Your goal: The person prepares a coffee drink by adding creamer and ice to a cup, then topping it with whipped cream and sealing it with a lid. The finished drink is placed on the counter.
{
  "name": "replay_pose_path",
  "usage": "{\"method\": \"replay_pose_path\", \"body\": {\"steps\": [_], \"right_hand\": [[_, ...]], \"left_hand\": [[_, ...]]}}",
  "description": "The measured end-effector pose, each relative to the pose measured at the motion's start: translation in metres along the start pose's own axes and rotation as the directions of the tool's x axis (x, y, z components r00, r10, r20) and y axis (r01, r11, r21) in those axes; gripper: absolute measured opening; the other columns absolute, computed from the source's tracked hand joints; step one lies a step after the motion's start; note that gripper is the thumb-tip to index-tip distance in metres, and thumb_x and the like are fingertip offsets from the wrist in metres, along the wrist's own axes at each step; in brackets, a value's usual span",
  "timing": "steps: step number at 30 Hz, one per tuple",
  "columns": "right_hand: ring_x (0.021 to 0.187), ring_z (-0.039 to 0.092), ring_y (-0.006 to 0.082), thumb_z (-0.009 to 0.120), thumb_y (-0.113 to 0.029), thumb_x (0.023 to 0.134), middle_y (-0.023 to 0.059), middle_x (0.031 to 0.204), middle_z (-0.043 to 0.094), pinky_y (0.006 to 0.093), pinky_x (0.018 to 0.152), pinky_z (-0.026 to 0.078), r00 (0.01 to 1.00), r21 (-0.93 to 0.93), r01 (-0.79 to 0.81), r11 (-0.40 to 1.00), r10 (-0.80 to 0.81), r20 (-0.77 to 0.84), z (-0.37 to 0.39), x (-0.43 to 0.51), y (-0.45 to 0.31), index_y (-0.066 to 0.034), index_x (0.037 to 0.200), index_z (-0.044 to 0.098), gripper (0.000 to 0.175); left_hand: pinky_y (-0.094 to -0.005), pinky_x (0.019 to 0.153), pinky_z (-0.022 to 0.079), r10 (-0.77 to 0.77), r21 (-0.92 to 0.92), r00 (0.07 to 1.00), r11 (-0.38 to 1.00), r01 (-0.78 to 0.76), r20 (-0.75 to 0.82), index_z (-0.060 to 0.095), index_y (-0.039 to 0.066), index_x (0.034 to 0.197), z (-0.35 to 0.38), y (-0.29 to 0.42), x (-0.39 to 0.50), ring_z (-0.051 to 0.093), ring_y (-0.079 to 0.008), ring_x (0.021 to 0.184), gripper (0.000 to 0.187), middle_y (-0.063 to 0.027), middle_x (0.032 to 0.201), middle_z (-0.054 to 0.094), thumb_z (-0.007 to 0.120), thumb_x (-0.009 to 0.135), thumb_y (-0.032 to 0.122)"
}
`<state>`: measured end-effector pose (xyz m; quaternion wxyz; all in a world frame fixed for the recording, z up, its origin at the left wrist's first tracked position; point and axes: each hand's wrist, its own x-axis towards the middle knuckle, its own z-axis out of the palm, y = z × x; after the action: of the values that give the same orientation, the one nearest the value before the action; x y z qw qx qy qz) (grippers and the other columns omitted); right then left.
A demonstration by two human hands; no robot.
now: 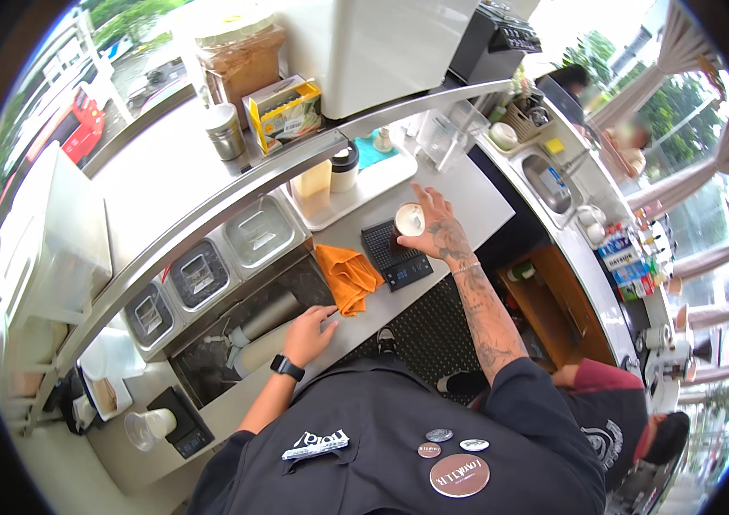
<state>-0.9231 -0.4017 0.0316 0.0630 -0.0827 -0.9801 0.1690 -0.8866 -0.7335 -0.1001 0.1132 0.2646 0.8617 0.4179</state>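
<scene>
My right hand (440, 233) curves around a cup with a pale, creamy top (409, 219), fingers spread, thumb beside the near side. The index fingertip stands off from the rim; whether the thumb touches the cup is unclear. Under the cup is a black digital scale (408, 273) with a ridged top and a lit display. Just left of the scale lies a crumpled orange cloth (346, 277). My left hand (311, 335), with a dark watch on its wrist, is near the counter's front edge below the cloth. It holds nothing, and its fingers are apart.
Lidded metal containers (260, 230) line the counter's left part. Behind the scale, a white tray (371, 187) bears a black-lidded container (344, 168). A clear plastic cup (145, 430) lies on another scale (185, 434). At right are a sink (546, 183) and a co-worker (603, 418).
</scene>
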Motion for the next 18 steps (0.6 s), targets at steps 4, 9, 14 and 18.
{"method": "replay_pose_path", "body": {"steps": [4, 9, 14, 18], "right_hand": [[0.137, 0.045, 0.0419, 0.088, -0.038, 0.065, 0.0157, 0.159, 0.037, 0.0499, 0.112, 0.046, 0.926, -0.207, 0.100, 0.973, -0.015, 0.377, 0.005, 0.039, 0.004, -0.0316, 0.154, 0.040, 0.101], [0.130, 0.052, 0.0363, 0.090, -0.030, 0.061, 0.0103, 0.145, 0.050, 0.0467, 0.106, 0.051, 0.852, -0.137, 0.233, 0.963, -0.134, 0.507, 0.004, 0.055, 0.031, -0.0284, 0.145, 0.051, 0.094], [0.124, 0.056, 0.0379, 0.089, -0.026, 0.058, 0.0118, 0.134, 0.054, 0.0464, 0.104, 0.052, 0.790, 0.041, 0.371, 0.928, -0.338, 0.511, 0.005, 0.063, 0.047, -0.0247, 0.142, 0.053, 0.091], [0.122, 0.057, 0.0384, 0.089, -0.026, 0.057, 0.0138, 0.131, 0.055, 0.0459, 0.103, 0.053, 0.730, 0.038, 0.450, 0.892, -0.392, 0.560, -0.004, 0.075, 0.046, -0.0254, 0.140, 0.053, 0.091]], "left_hand": [[-0.0401, 0.093, 0.053, -0.124, 0.033, 0.988, 0.991, 0.127, -0.096, 0.067, 0.006, 0.129, 0.022, 0.011, 0.036, 0.067, -0.0311, 0.105, 0.044, -0.0138, 0.122, 0.068, 0.070, 0.089, 0.024], [-0.0438, 0.108, 0.046, -0.196, 0.223, 0.980, 0.955, 0.195, -0.018, 0.060, 0.006, 0.139, 0.071, 0.025, 0.057, 0.053, -0.0373, 0.131, 0.053, -0.0175, 0.143, 0.057, 0.068, 0.090, 0.026], [-0.0439, 0.108, 0.046, -0.147, 0.116, 0.981, 0.980, 0.162, -0.130, 0.057, 0.010, 0.142, 0.100, 0.048, 0.046, 0.052, -0.0376, 0.131, 0.052, -0.0168, 0.145, 0.056, 0.067, 0.091, 0.021], [-0.0422, 0.104, 0.050, -0.201, -0.003, 0.923, 0.977, 0.212, -0.329, 0.060, 0.012, 0.138, 0.101, 0.064, 0.010, 0.057, -0.0348, 0.127, 0.046, -0.0142, 0.138, 0.060, 0.067, 0.092, 0.018]]}}
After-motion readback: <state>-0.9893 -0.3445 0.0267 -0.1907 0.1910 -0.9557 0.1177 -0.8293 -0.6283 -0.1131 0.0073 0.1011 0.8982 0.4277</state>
